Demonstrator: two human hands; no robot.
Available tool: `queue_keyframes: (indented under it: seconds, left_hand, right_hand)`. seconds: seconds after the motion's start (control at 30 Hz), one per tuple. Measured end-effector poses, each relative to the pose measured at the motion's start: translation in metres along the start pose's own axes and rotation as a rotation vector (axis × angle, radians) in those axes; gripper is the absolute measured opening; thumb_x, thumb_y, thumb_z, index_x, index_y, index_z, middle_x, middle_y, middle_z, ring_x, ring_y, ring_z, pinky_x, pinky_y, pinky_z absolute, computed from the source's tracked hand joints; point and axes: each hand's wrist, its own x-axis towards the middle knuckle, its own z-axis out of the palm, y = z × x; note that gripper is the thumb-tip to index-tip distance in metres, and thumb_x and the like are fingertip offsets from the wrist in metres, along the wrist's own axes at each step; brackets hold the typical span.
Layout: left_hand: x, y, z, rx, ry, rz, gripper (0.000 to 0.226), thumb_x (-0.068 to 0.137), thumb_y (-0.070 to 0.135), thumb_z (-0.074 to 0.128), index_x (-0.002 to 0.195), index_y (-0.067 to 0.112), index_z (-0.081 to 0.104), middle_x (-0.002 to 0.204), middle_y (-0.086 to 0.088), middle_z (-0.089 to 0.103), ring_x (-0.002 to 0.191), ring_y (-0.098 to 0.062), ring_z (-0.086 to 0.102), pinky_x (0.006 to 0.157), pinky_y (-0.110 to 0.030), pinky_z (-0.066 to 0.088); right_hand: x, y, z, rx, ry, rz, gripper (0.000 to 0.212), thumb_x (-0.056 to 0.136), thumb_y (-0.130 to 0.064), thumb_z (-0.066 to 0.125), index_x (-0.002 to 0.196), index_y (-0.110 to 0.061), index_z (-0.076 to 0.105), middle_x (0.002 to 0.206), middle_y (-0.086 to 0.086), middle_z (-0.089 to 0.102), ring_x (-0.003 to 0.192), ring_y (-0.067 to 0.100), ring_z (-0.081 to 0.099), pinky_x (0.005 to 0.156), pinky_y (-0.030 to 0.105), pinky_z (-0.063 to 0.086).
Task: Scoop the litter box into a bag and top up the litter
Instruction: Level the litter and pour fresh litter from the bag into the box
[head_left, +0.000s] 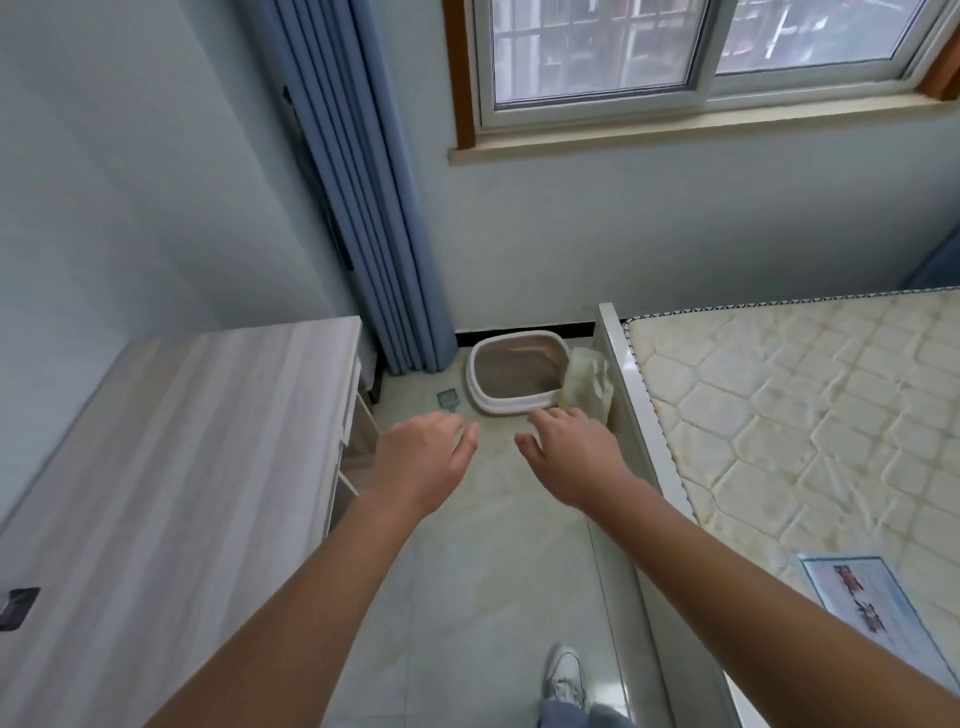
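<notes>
Litter box (517, 378): on the floor (488, 545) under the window (696, 57), between curtain (374, 208) and bed (795, 405), grey-brown litter inside. Small scoop (447, 401) lies on the floor just left of it; a pale bag (587, 384) stands touching its right side, against the bed frame. Your left hand (423, 457) and right hand (574, 457) reach forward, palms down, above the floor. Fingers loosely spread on both, nothing held. Wood-grain counter (171, 467) at your left.
</notes>
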Motion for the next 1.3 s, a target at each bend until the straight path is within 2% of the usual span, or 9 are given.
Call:
queue_keyframes:
  seconds: [0.1, 0.3, 0.37, 0.5, 0.77, 0.93, 1.07, 1.3]
  left_hand:
    - [0.038, -0.009, -0.002, -0.003, 0.028, -0.045, 0.045, 0.103, 0.047, 0.031, 0.102, 0.019, 0.067, 0.093, 0.003, 0.067, 0.084, -0.019, 0.063, 0.074, -0.038, 0.052]
    - [0.101, -0.039, 0.01, 0.004, -0.014, -0.084, 0.05, 0.102, 0.049, 0.027, 0.103, 0.019, 0.067, 0.093, 0.003, 0.068, 0.082, -0.018, 0.064, 0.073, -0.038, 0.053]
    - [0.128, -0.052, 0.015, -0.002, -0.032, -0.09, 0.047, 0.103, 0.048, 0.029, 0.103, 0.018, 0.066, 0.093, 0.002, 0.067, 0.082, -0.019, 0.063, 0.073, -0.038, 0.052]
    - [0.192, -0.084, 0.032, -0.041, -0.052, -0.07, 0.045, 0.103, 0.047, 0.032, 0.101, 0.018, 0.066, 0.092, 0.0, 0.066, 0.083, -0.021, 0.062, 0.074, -0.038, 0.05]
    - [0.314, -0.138, 0.064, -0.065, -0.134, 0.016, 0.041, 0.102, 0.046, 0.037, 0.099, 0.018, 0.067, 0.097, -0.003, 0.069, 0.092, -0.026, 0.064, 0.075, -0.037, 0.049]
    - [0.369, -0.145, 0.077, -0.085, -0.136, 0.071, 0.04, 0.102, 0.044, 0.039, 0.099, 0.017, 0.068, 0.097, -0.003, 0.069, 0.09, -0.027, 0.064, 0.073, -0.036, 0.047]
    - [0.4, -0.144, 0.096, -0.072, -0.171, 0.093, 0.042, 0.102, 0.045, 0.037, 0.101, 0.018, 0.069, 0.098, -0.003, 0.07, 0.091, -0.027, 0.065, 0.073, -0.036, 0.046]
    - [0.436, -0.141, 0.143, -0.052, -0.166, 0.059, 0.062, 0.092, 0.054, 0.019, 0.092, 0.018, 0.07, 0.088, -0.002, 0.07, 0.082, -0.027, 0.066, 0.066, -0.036, 0.048]
  right_hand:
    - [0.051, 0.009, -0.003, 0.009, -0.008, -0.036, 0.039, 0.101, -0.044, 0.033, 0.112, -0.015, 0.057, 0.115, 0.004, 0.063, 0.108, 0.027, 0.055, 0.08, 0.036, 0.042]
    - [0.13, 0.009, 0.004, 0.029, -0.04, -0.063, 0.04, 0.101, -0.044, 0.034, 0.115, -0.016, 0.058, 0.116, 0.003, 0.064, 0.111, 0.026, 0.054, 0.082, 0.037, 0.046]
    - [0.158, 0.01, 0.009, 0.024, -0.054, -0.061, 0.038, 0.101, -0.043, 0.034, 0.111, -0.016, 0.057, 0.113, 0.003, 0.064, 0.108, 0.026, 0.055, 0.077, 0.036, 0.044]
    - [0.219, 0.015, 0.022, -0.016, -0.061, -0.008, 0.035, 0.101, -0.042, 0.033, 0.096, -0.014, 0.054, 0.101, 0.005, 0.063, 0.096, 0.027, 0.054, 0.067, 0.035, 0.034]
    - [0.319, 0.021, 0.041, -0.011, -0.083, 0.101, 0.036, 0.1, -0.044, 0.033, 0.092, -0.014, 0.052, 0.098, 0.004, 0.062, 0.096, 0.029, 0.055, 0.066, 0.035, 0.033]
    - [0.36, 0.035, 0.055, 0.029, -0.09, 0.182, 0.035, 0.101, -0.042, 0.034, 0.097, -0.014, 0.054, 0.103, 0.004, 0.063, 0.101, 0.028, 0.054, 0.069, 0.036, 0.036]
    - [0.39, 0.054, 0.066, 0.059, -0.142, 0.203, 0.037, 0.101, -0.042, 0.033, 0.105, -0.013, 0.056, 0.111, 0.005, 0.064, 0.107, 0.029, 0.053, 0.077, 0.037, 0.042]
    - [0.439, 0.097, 0.107, 0.139, -0.202, 0.201, 0.038, 0.101, -0.042, 0.033, 0.106, -0.013, 0.057, 0.116, 0.006, 0.063, 0.111, 0.03, 0.052, 0.083, 0.038, 0.042]
